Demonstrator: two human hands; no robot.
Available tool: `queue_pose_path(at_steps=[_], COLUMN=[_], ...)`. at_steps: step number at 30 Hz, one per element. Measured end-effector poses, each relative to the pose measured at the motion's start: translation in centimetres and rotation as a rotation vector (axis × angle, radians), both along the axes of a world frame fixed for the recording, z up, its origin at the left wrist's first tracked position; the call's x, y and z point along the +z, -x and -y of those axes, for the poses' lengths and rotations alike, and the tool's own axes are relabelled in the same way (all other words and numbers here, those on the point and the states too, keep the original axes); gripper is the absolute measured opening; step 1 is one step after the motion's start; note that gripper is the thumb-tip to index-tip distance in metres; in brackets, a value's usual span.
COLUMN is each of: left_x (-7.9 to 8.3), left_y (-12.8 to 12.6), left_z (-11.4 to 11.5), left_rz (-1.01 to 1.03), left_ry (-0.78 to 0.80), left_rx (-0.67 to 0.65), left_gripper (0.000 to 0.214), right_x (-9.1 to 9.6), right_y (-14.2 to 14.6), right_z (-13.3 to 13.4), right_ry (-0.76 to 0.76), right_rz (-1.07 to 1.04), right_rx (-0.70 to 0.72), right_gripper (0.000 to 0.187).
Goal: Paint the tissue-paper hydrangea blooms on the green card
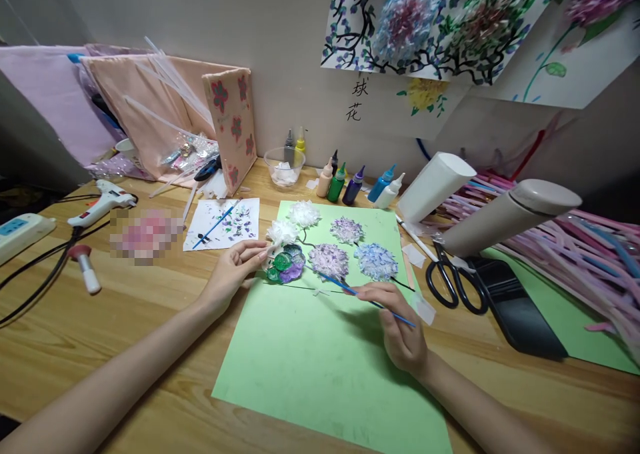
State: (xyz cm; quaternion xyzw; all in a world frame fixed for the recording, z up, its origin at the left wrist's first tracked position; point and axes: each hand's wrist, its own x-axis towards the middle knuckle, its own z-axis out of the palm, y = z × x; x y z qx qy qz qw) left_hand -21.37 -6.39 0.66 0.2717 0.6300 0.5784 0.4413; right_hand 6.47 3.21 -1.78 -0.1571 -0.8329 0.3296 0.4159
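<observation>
My right hand [400, 327] is closed around a thin blue paintbrush [383, 305], its tip pointing left toward the paper flowers. With fingers and thumb, my left hand [233, 267] grips the edge of a small paint palette [285, 265] smeared with green and purple. The palette is held over the upper left of a green paper sheet [320, 361]. On that sheet are white ruffled flowers [304, 214], purple ones [329, 261] and a blue one [377, 262], with dark painted stems. The brush tip is close to the lower purple flower; whether it touches, I cannot tell.
Paint bottles [353, 186] and a clear bowl [284, 167] stand behind the sheet. A paint-stained paper [223, 224] with a second brush lies left, beyond it a glue gun [105, 201] with cables. Black-handled scissors [455, 284], a phone [523, 311] and a tumbler [515, 214] are right.
</observation>
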Motion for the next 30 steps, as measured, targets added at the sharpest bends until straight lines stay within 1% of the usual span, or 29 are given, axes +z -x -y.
queue_pose_path(at_steps=[3, 5, 7, 9, 12, 15, 18, 21, 26, 30], left_x=[0.0, 0.0, 0.0, 0.1, 0.1, 0.1, 0.1, 0.0, -0.2, -0.4], left_y=[0.1, 0.1, 0.2, 0.3, 0.4, 0.4, 0.4, 0.5, 0.6, 0.7], left_z=[0.0, 0.0, 0.0, -0.1, -0.1, -0.2, -0.3, -0.2, -0.2, -0.2], left_rz=[-0.001, 0.0, 0.0, -0.003, -0.013, -0.043, -0.054, -0.035, 0.02, 0.047], left_ry=[0.007, 0.013, 0.026, 0.039, 0.042, 0.041, 0.047, 0.051, 0.028, 0.036], left_rx=[0.005, -0.001, -0.011, -0.013, -0.008, -0.004, -0.001, 0.001, 0.008, -0.001], left_gripper=[0.039, 0.039, 0.04, 0.042, 0.043, 0.044, 0.046, 0.046, 0.042, 0.039], right_x=[-0.2, -0.2, -0.1, 0.0, -0.1, -0.3, -0.4, -0.4, -0.5, -0.6], right_y=[-0.6, -0.9, -1.2, -1.4, -1.4, -1.3, -1.2, -1.2, -1.3, -1.4], right_z=[-1.1, -2.1, -3.1, -3.7, -3.8, -3.5, -3.3, -3.4, -3.4, -3.3], right_ry=[0.044, 0.116, 0.196, 0.239, 0.24, 0.206, 0.167, 0.175, 0.186, 0.216], right_rz=[-0.238, -0.36, -0.432, -0.45, -0.393, -0.338, -0.264, -0.179, -0.239, -0.171], right_rx=[-0.172, -0.304, -0.407, -0.469, -0.467, -0.422, -0.418, -0.413, -0.441, -0.392], right_gripper=[0.025, 0.023, 0.024, 0.026, 0.027, 0.027, 0.027, 0.026, 0.026, 0.024])
